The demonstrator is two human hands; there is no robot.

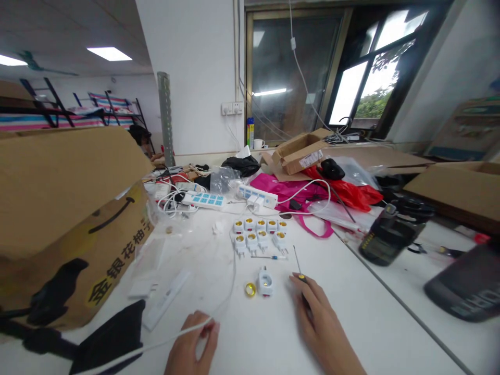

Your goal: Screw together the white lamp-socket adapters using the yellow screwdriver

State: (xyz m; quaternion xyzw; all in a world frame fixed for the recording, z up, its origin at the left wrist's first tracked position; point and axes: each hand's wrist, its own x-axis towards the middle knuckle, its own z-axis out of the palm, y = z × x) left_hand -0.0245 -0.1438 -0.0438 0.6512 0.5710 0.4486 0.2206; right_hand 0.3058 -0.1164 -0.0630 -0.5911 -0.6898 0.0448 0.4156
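Note:
My right hand [318, 317] is closed round the dark handle of a screwdriver [297, 260], whose thin shaft points away from me over the table. To its left lies a white plug adapter [265, 284] with its round socket cavity showing and its pins pointing away. Beside the adapter is a loose round yellow piece [250, 289]. My left hand [193, 344] rests near the table's front edge, fingers loosely curled, with a gap inside the thumb. A white cable [164, 344] crosses over its fingers; I see no grip on it. Two rows of similar adapters with yellow sockets [252, 239] stand beyond.
A second, thin screwdriver [269, 257] lies before the rows. Power strips [205, 200] with cables stand farther back. A big cardboard box [78, 245] and black stand parts [113, 338] occupy the left; a dark bottle [390, 234] and a black cylinder [464, 286] the right.

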